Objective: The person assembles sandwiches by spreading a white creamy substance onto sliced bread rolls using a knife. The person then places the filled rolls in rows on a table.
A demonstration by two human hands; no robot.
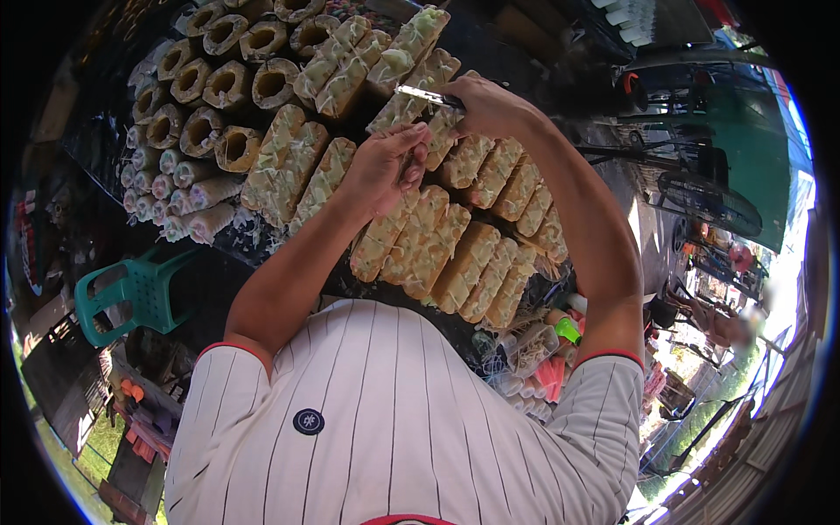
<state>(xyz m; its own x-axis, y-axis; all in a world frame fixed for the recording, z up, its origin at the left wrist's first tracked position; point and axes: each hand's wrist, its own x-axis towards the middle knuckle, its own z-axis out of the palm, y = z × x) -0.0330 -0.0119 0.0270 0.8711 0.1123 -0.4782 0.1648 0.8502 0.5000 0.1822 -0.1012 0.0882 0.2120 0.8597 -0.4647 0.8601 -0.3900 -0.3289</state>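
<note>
My right hand (pixel 490 107) is closed around the dark handle of a bladed tool (pixel 425 94), its bright narrow blade pointing left; whether it is a knife or scissors I cannot tell. Just below the blade, my left hand (pixel 394 164) has its fingers curled and pressed together; what they hold, if anything, is hidden. Both hands are over rows of long tan blocks (pixel 468 262) with pale greenish, stringy strips on their upper faces. More such blocks (pixel 284 166) lie left of my left forearm, and others (pixel 407 52) lie beyond my hands.
Hollow hexagonal tan tubes (pixel 226 83) are stacked at the far left, above a pile of whitish rolls (pixel 179 192). A green plastic chair (pixel 136 293) stands at the left. Near my right elbow sit mixed items, including a bright green piece (pixel 568 330). A fan (pixel 709 203) stands at the right.
</note>
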